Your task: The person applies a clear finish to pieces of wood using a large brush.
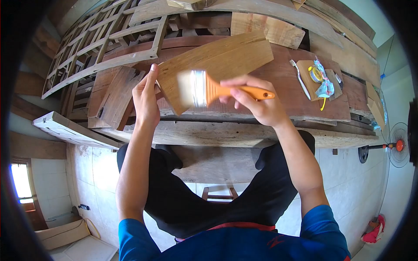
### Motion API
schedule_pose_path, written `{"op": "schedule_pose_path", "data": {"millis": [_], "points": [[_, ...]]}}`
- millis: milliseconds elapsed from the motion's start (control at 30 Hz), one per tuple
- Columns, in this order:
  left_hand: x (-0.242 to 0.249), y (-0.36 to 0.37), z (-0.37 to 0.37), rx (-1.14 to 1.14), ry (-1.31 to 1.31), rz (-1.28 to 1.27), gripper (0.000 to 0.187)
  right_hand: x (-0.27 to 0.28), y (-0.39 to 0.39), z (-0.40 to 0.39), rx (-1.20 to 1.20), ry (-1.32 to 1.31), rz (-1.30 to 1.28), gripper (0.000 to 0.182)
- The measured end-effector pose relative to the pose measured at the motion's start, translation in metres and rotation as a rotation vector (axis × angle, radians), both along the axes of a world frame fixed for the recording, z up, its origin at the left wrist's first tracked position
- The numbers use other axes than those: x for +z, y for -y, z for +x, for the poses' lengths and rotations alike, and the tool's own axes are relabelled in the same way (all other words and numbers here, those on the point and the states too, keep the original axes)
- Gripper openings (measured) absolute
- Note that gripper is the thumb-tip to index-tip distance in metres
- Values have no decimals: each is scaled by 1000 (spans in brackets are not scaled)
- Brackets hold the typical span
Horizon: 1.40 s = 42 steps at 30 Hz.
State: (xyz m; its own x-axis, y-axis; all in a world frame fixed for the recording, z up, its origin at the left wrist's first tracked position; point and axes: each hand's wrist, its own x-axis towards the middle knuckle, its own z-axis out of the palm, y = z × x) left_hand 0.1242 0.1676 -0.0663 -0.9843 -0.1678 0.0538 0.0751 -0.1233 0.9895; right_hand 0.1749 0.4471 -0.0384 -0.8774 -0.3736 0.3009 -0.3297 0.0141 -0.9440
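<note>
My left hand (147,96) grips the near left end of a wooden board (222,56), thumb up along its edge. The board is held tilted over the bench, its far end reaching up to the right. In my right hand (257,100) is a wide paintbrush (212,90) with an orange handle, a silver band and pale bristles. The bristles are blurred and overlap the left part of the board. The fingers of my right hand wrap round the handle, whose holed end sticks out to the right.
Across the reddish wooden bench (300,104) lie a white toothbrush (300,80) and a small block with a yellow tape roll (314,75) and a blue wrapper (324,89). A dark wood piece (119,98) rests at left, near a slatted wooden frame (109,39). A fan (398,145) stands far right.
</note>
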Motion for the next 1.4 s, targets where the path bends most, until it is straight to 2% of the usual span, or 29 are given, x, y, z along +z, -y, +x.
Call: {"op": "schedule_pose_path", "data": {"millis": [100, 133, 233, 267, 400, 533, 633, 767, 800, 900, 933, 1067, 1167, 1300, 1400], "points": [[-1, 0, 0, -27, -12, 7, 52, -3, 10, 0, 42, -5, -89, 26], [-3, 2, -1, -36, -16, 5, 51, 6, 5, 3, 97, 47, 87, 27], [-2, 2, -1, -25, -31, -16, 50, 3, 7, 4, 59, 49, 35, 27], [-2, 1, 0, -14, -37, -21, 50, 2, 12, 4, -29, 34, -76, 27], [-2, 2, 0, -41, -41, -17, 49, 2, 2, 1, 151, -3, 58, 26], [0, 1, 1, -37, -46, -45, 50, 3, 1, -2, -97, -17, -48, 22], [-2, 1, 1, -21, -53, -63, 50, 8, -20, -7, 69, -54, 178, 24], [-3, 4, -1, -23, -51, -79, 51, 7, -21, -11, -103, 8, 26, 25], [-3, 3, 0, -27, -57, -75, 51, 7, -29, -12, 20, 56, 66, 25], [0, 2, 0, -35, -69, -66, 51, 6, -33, -14, -86, 1, 113, 25], [1, 2, 0, -36, -63, -58, 51, 8, -27, -13, -171, -35, 36, 25], [0, 2, 1, -44, -53, -46, 51, 12, -46, -13, -46, -20, 248, 25], [2, -2, 2, -9, -60, -69, 51, 12, -40, -17, -212, -73, 116, 25], [1, 1, -1, -26, -45, -60, 52, 13, -60, -18, -104, 0, 280, 27], [3, -2, 3, -23, -46, -70, 53, 12, -58, -22, -199, -85, 157, 26]]}}
